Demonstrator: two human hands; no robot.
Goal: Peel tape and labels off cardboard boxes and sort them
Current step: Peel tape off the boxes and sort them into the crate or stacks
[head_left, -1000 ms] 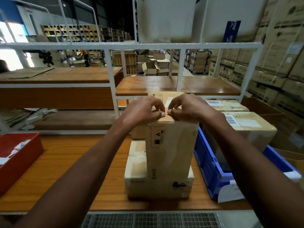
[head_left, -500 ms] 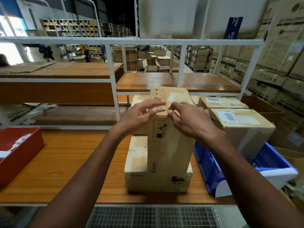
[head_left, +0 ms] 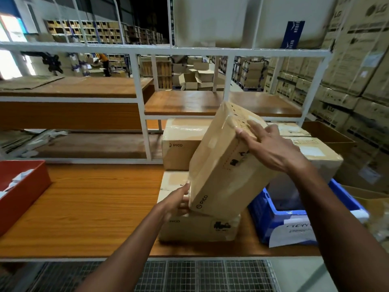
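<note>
Head view: tilted box (head_left: 223,165) rests on lower box (head_left: 197,228); left hand (head_left: 175,202) cups its bottom corner, right hand (head_left: 271,148) lies flat on top; pivot slowly, keeping that corner braced.

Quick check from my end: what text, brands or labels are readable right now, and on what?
"PICO": tilted box held by both hands.
"PICO": box behind.
"PICO", partly hidden: bottom box.
"LG": big stacked cartons.
Handwritten paper on blue crate: unreadable.
White shipping labels, blue sign: too blurred.

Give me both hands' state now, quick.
Left hand: holds the tilted box at its lower corner.
Right hand: open, fingers flat on the box's upper end.
</note>
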